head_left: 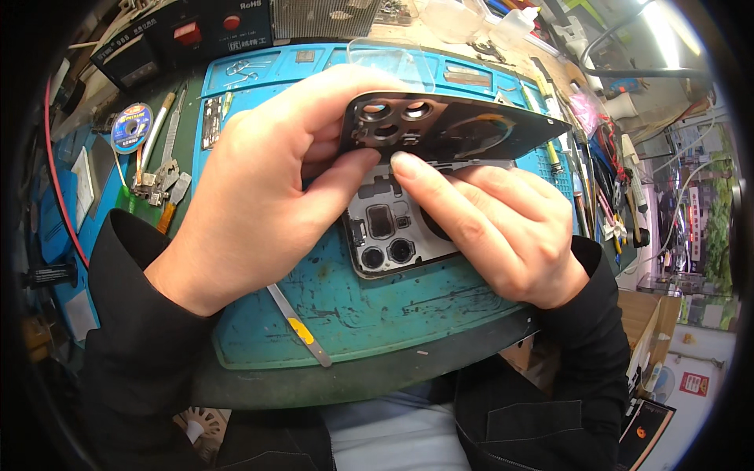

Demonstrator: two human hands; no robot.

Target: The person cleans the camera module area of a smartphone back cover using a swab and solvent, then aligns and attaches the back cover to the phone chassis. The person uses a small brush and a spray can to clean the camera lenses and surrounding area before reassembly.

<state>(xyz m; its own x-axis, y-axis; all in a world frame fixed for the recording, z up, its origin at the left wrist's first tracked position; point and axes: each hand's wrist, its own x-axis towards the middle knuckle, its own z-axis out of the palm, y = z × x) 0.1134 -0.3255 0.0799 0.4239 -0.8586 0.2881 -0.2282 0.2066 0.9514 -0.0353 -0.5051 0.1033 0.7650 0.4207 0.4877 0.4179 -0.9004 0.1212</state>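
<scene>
Nearest the viewer, black jacket sleeves (149, 345) enter from the lower edge, both forearms braced over a worn teal rubber repair mat (377, 314) on the counter, apparently for steadiness. A slim metal pry tool with a yellow band (298, 323) lies loose on the mat just below the hands. The left hand (259, 204) has its grip pinched on the camera-hole corner of a thin black phone back cover (448, 125), tilted up and away from the body beneath. The right hand (487, 228) presses its fingertips together under the cover's lower edge, seemingly supporting it. The opened silver phone body (389, 235), camera modules exposed, lies flat on the mat directly below. Beyond it are tweezers and small hand tools (165, 169), a blue solder reel (131, 127) and a black bench unit with red switches (184, 35).
</scene>
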